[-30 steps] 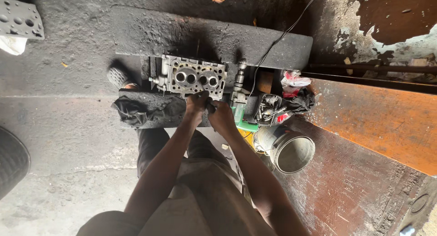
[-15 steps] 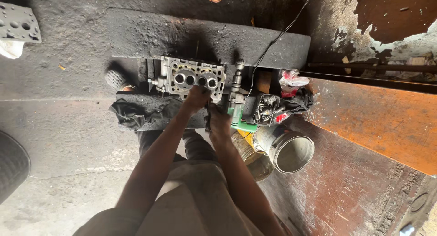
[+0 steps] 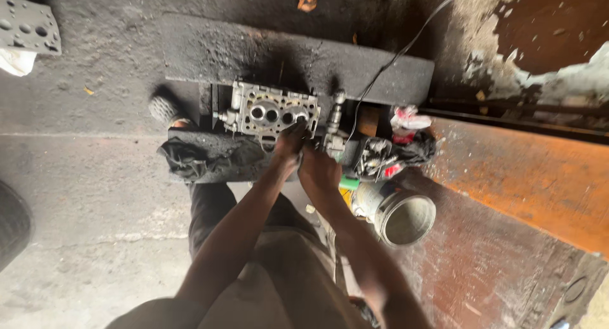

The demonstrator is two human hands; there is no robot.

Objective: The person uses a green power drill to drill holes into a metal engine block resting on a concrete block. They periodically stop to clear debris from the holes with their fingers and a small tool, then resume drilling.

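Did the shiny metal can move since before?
No. The metal can lies beside the rusty orange slab, below the pile of rags, just as it did earlier; only the camera shifted.

Grey cylinder head (image 3: pixel 269 110), flat on block

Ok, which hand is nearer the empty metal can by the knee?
Right. The right hand sits just up and left of the metal can; the left hand is farther off, resting on the cylinder head.

Cylinder head (image 3: pixel 271 111) on plank (image 3: pixel 216 156), tin can (image 3: pixel 399 215) to its right
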